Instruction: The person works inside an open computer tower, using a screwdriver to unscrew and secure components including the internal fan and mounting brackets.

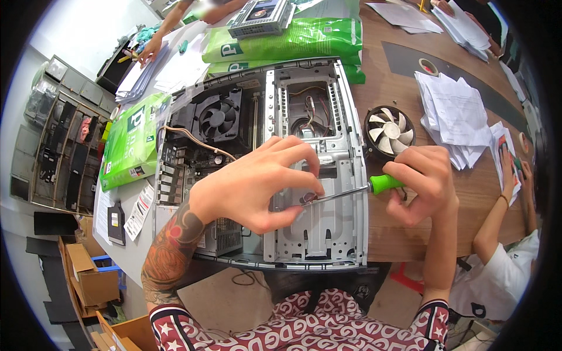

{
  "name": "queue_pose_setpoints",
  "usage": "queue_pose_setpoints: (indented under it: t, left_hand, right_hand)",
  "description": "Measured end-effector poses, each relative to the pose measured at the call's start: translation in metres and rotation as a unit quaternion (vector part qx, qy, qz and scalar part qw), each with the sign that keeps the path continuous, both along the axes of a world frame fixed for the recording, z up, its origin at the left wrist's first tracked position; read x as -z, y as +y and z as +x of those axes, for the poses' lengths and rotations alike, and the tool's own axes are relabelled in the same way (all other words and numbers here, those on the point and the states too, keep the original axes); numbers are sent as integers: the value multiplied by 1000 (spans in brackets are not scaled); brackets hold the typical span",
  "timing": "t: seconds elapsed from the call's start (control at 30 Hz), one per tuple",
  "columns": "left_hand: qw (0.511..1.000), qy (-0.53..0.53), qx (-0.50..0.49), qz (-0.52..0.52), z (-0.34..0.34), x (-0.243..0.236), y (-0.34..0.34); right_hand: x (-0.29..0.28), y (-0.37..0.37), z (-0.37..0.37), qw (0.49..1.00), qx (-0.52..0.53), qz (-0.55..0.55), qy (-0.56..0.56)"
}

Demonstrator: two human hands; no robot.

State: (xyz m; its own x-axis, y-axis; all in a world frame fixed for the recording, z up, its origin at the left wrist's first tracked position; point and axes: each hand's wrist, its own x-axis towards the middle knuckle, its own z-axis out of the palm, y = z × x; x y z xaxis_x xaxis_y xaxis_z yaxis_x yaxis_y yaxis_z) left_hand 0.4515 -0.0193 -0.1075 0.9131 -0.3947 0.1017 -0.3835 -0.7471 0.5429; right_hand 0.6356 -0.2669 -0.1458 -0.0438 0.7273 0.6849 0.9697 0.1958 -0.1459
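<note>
A desktop computer case (358,234) lies on its side on the table with its inside showing. My right hand (424,184) grips the green handle of a screwdriver (344,193), whose metal shaft slants left over the silver drive bay panel (333,219). Around the screwdriver's tip my left hand (260,187) curves, thumb and fingers apart. Something small and dark shows at the tip, too small to name. Left of that hand, a black cooling fan (219,116) sits inside the case, with a tan cable (193,136) running past it.
A loose round fan with pale blades (389,131) lies right of the case. Green paper packs (293,42) stand behind it, bearing a metal unit (261,19); another pack (134,140) is at left. Paper piles (453,114) and other people's hands (508,167) are around the table.
</note>
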Motion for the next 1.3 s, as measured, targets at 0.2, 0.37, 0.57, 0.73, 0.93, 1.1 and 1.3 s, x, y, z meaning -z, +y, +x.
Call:
queue_pose_setpoints:
  t: [0.2,0.37,0.57,0.73,0.93,1.1,1.3]
  left_hand:
    - [999,-20,3,36,-3,2,-2]
    - [999,-18,7,39,-2,0,-4]
    - [999,-20,15,42,-2,-2,-3]
    - [999,-13,19,33,-2,-3,-3]
    - [1000,1,19,12,0,-3,-2]
    - [1000,-2,22,16,-3,-5,-1]
    - [999,4,24,21,-3,-3,-4]
  right_hand:
    - [-2,1,-4,1000,2,2,3]
    - [-2,0,-4,1000,16,-3,2]
    - [-6,-1,-6,1000,11,-6,8]
    - [-3,-4,-3,1000,15,-16,-13]
    - [-5,-5,-6,999,25,-7,-27]
    - [-4,-1,-11,1000,19,1,-15]
    - [-2,-5,-18,993,97,0,-62]
